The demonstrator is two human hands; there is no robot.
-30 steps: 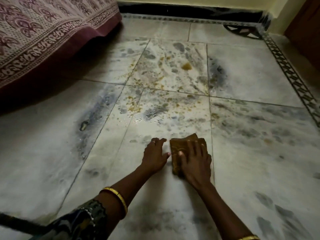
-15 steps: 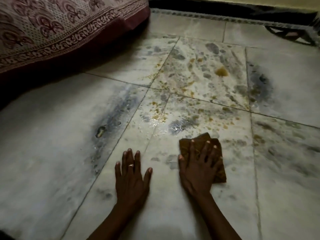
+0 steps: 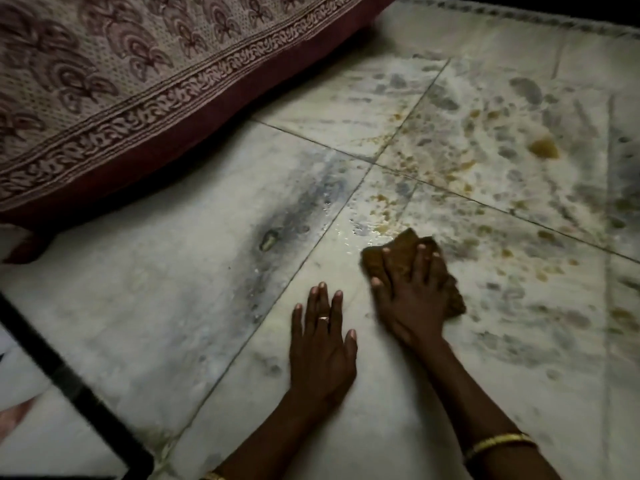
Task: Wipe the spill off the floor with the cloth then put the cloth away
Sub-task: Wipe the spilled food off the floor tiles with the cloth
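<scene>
**On the marble floor, cloth under my right palm**

On the pale, grey-veined marble floor point(image 3: 173, 306) my right hand point(image 3: 412, 296) lies flat on the cloth point(image 3: 406, 244), fingers straight and spread, pressing it down rather than curling round it. The cloth is a brown, crumpled, folded pad, its puckered edges showing past my fingertips at twelve o'clock and beside my wrist at four. It sits at the near rim of the spill point(image 3: 384, 225): glossy wet beads and yellow-brown flecks scattered from eleven to three o'clock of the cloth, with one thicker ochre blob point(image 3: 543, 147) well apart at two o'clock.

My left hand point(image 3: 322, 344) rests open, palm down on bare stone just beside the right, at eight o'clock of the cloth and not touching it. It has a thin ring point(image 3: 323, 318) on one finger. A gold bangle point(image 3: 498, 441) circles my right forearm.

At ten o'clock hangs a printed bedspread point(image 3: 121, 81), woven, with dark maroon leaf motifs and a scrolled border. A black straight bar point(image 3: 62, 375) crosses the floor at eight o'clock.
</scene>
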